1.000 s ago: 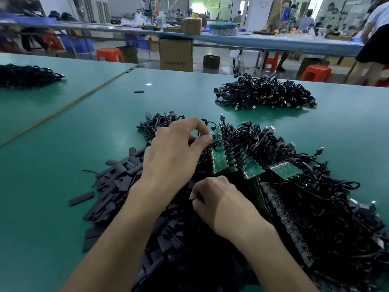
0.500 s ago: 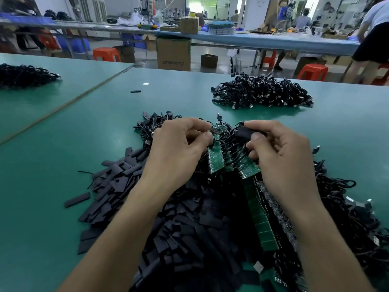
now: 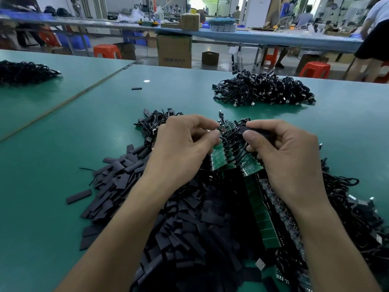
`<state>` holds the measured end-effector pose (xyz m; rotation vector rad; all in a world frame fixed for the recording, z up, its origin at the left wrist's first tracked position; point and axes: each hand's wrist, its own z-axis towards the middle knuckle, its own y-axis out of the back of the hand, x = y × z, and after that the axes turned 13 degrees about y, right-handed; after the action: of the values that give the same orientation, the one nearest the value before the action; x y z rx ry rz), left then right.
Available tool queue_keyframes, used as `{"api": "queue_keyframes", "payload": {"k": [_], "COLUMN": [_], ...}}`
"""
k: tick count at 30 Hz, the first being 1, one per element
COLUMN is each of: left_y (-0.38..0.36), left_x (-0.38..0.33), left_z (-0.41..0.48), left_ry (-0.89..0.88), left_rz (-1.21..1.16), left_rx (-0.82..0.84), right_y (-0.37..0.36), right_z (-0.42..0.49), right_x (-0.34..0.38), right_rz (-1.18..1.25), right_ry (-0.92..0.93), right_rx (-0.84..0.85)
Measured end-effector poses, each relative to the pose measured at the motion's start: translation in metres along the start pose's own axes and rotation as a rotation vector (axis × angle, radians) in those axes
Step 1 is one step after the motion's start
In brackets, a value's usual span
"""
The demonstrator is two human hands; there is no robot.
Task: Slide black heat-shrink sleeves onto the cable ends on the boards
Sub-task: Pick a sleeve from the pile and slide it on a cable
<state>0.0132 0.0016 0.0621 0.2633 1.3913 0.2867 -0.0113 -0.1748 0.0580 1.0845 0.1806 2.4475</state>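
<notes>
I cannot make out the cable end (image 3: 220, 129) under the left fingers (image 3: 207, 123). The frame's edge crops the far cable pile (image 3: 25, 70).

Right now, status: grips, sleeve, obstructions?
Left grip pinches cable end over the boards. Right grip pinches black sleeve, not yet on. Loose cables crowd the gap.

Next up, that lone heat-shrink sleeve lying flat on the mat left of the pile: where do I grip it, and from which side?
Pinch the lone sleeve across its narrow width near the middle, coming down from its left. It lies flat and slanted with bare mat around it; its right end points toward the sleeve pile, where fingers would likely snag neighbours.
</notes>
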Motion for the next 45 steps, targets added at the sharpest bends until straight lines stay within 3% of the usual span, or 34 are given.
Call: {"api": "queue_keyframes", "payload": {"k": [6,12,15,22,24,32,34,40,45], "left_y": [-0.001,0.000,0.000,0.000,0.002,0.000,0.001,-0.001,-0.003], "left_x": [0.001,0.002,0.003,0.002,0.002,0.003,0.003,0.003,0.003], "left_z": [0.000,0.004,0.005,0.005,0.004,0.004,0.004,0.002,0.001], "left_ry": [-0.020,-0.050,-0.050,-0.054,-0.055,-0.033,-0.025,-0.009,-0.013], "left_rz": [-0.013,-0.057,-0.052,-0.052,-0.054,-0.027,-0.013,0.005,0.009], "left_rx": [-0.052,-0.181,-0.186,-0.183,-0.185,-0.185,-0.179,-0.126,-0.086], "right_y": [0.001,0.000,-0.010,-0.043,-0.048,-0.042,-0.035,-0.002,0.009], "right_z": [0.000,-0.004,-0.006,-0.027,-0.027,-0.027,-0.022,-0.001,0.001], "right_x": [-0.001,-0.005,-0.001,0.003,0.001,-0.005,-0.005,0.007,0.006], "right_rz": [-0.031,-0.294,-0.366,-0.545,-0.575,-0.418,-0.318,-0.026,-0.028], "right_ry": [-0.021,-0.102,-0.096,-0.213,-0.213,-0.131,-0.078,0.070,0.056], "right_rx": [0.048,0.510,0.620,1.075,1.108,0.937,0.805,0.147,0.028]}}
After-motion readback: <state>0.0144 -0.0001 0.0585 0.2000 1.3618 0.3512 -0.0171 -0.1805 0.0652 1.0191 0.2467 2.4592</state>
